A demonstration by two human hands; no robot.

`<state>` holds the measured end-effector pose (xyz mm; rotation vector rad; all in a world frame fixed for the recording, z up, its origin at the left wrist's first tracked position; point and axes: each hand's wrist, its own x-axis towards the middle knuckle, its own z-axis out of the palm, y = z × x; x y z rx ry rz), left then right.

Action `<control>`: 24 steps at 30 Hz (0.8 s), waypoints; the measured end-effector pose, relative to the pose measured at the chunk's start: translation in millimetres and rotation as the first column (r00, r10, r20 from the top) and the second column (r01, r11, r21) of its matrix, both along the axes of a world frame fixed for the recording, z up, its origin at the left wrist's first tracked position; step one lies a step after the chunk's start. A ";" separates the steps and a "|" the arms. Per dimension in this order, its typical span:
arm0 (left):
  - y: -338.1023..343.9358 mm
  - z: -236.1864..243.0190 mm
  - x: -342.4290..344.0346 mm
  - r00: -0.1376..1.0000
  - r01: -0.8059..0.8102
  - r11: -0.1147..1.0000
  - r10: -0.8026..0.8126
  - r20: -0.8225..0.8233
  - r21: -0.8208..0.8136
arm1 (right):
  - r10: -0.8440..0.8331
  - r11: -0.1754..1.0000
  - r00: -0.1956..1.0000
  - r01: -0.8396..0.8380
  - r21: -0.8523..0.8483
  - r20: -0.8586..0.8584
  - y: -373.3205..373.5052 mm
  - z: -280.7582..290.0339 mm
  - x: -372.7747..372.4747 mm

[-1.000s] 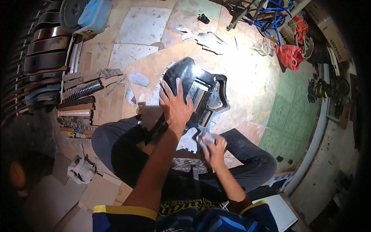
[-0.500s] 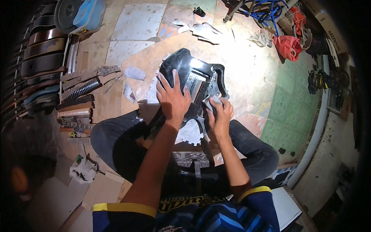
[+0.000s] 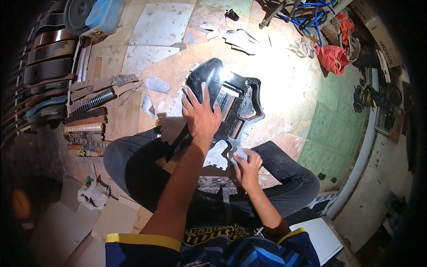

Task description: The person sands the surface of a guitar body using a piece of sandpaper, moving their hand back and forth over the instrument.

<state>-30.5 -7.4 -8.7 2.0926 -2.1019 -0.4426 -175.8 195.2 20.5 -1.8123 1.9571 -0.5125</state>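
A glossy black electric guitar body (image 3: 205,73) lies on a jigsaw-edged mat (image 3: 216,155) between my crossed legs, its cut-out cavities facing up. Flat on its left part rests my left hand (image 3: 201,115), fingers spread and holding nothing. My right hand (image 3: 249,170) is closed around a folded grey piece of sandpaper (image 3: 240,154) at the near right horn of the body. The fingers press the paper against the edge there. My left forearm covers part of the body's lower left side.
Loose paper scraps (image 3: 157,84) lie left of the body, and a crumpled white sheet (image 3: 242,41) beyond it. Guitar necks (image 3: 100,99) and forming strips sit at the left, near stacked curved bodies (image 3: 49,55). A red bag (image 3: 332,58) and blue cables (image 3: 313,18) are at the far right.
My right hand has slid toward me with the sandpaper, from beside the right cavity down to the near horn. My left hand stays on the body.
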 end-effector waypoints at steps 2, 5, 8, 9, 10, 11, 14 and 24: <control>2.2 -1.9 1.9 1.000 0.002 1.000 -0.002 0.001 -0.027 | -0.033 0.999 0.998 0.032 -0.031 -0.051 -32.6 -5.2 -8.1; 3.3 -6.6 -0.7 1.000 0.016 0.998 -0.017 -0.026 -0.057 | -0.186 0.980 0.981 0.182 -0.083 -0.051 -79.6 -2.0 -7.7; 0.4 -0.9 2.1 1.000 -0.012 1.000 0.012 -0.026 -0.003 | -0.067 0.997 0.995 0.064 -0.034 -0.069 -9.8 -10.8 2.3; 0.8 0.2 1.1 1.000 -0.015 1.000 0.015 -0.027 -0.002 | -0.038 0.998 0.999 0.039 0.049 -0.016 11.7 2.9 10.9; 0.8 1.1 0.2 1.000 -0.013 1.000 0.013 -0.025 0.001 | 0.004 0.997 1.000 -0.004 0.076 -0.012 15.6 4.1 6.6; 0.4 1.9 -0.9 1.000 -0.011 1.000 0.012 -0.024 0.003 | -0.002 0.999 0.998 0.005 0.046 -0.059 5.1 -6.2 -3.9; 1.0 -3.0 -0.6 0.999 -0.014 1.000 0.014 -0.035 -0.011 | -0.172 0.983 0.984 0.174 -0.065 0.035 -83.6 -3.1 -9.6; 2.3 -4.0 2.2 1.000 -0.001 0.999 0.000 -0.023 -0.042 | -0.154 0.985 0.988 0.153 -0.083 -0.011 -73.4 -9.6 -6.1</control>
